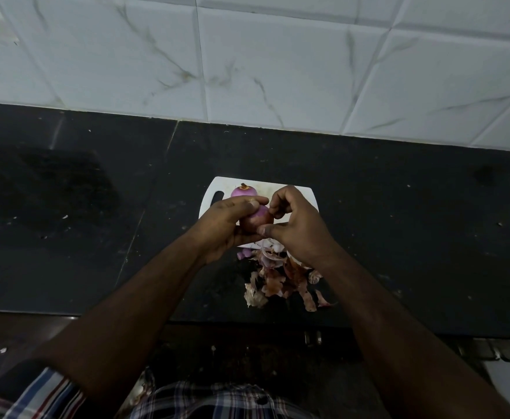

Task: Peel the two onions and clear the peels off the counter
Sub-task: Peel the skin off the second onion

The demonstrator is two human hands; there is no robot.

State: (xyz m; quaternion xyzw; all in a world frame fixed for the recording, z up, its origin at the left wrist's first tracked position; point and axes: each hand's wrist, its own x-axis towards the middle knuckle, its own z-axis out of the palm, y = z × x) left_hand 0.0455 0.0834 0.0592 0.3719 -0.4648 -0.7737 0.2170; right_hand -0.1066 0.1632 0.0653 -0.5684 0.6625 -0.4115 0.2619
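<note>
Left hand (228, 226) curls round a half-peeled onion (257, 221) held above the white plastic cutting board (300, 196), right hand (297, 225) pinching its papery skin, second smooth purple onion (244, 191) at 12 o'clock, dry crinkled peels (281, 278) heaped at 6 on the dark speckled table (81, 207).

I have a single view, from the head-worn camera, looking forward and steeply down over the dark counter (398, 225) toward the tiled wall (277, 62) behind it. It sits close above the work, both forearms reaching in from the bottom edge, wide-angle bending the tile lines.
</note>
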